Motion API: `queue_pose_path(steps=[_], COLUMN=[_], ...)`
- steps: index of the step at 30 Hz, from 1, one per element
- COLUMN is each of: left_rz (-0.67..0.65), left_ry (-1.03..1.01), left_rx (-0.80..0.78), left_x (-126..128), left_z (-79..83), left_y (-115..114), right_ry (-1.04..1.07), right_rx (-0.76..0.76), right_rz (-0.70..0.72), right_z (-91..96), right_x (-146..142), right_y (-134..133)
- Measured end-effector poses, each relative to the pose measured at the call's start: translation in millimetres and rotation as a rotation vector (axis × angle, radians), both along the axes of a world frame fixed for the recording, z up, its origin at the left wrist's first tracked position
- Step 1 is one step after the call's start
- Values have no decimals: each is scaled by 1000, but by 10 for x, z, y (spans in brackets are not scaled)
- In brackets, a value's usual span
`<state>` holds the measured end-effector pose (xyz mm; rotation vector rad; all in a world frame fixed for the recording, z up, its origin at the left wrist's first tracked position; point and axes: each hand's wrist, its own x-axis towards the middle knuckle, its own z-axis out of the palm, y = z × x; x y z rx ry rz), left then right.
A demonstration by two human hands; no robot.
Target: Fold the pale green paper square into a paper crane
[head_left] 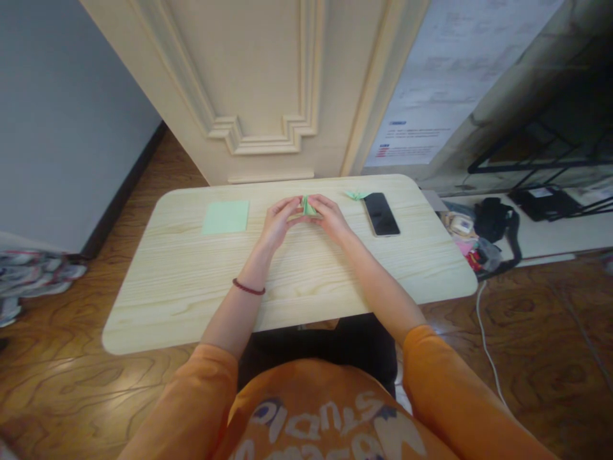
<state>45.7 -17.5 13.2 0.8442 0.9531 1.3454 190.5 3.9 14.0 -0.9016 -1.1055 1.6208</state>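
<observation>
Between my two hands is a small folded piece of green paper, raised a little over the wooden-topped table. My left hand pinches its left side with thumb and fingers. On the other side my right hand grips the paper the same way. The fingers cover part of the folds. Left of my hands lies a flat stack of square green paper. To the right, a folded green paper crane sits by the top corner of a dark-screened phone.
A cream panelled door stands right behind the table. Past the table's right edge, a low shelf bears bags, a black box and cables. A white cord runs down to the floor. Shoes lie at far left.
</observation>
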Motion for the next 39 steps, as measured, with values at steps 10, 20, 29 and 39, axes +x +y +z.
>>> queue_pose_path(steps=[10, 20, 29, 39], left_rz=[12, 25, -27, 5], left_ry=[-30, -52, -58, -45], left_rx=[-4, -32, -62, -36], left_x=[18, 12, -8, -12], left_z=[42, 17, 36, -15], left_y=[-29, -7, -6, 15], right_ry=[-60, -93, -76, -79], right_rx=[133, 193, 207, 221], right_rz=[-15, -34, -45, -150], right_z=[-12, -46, -43, -87], right_x=[-12, 3, 15, -13], right_y=[-3, 20, 36, 65])
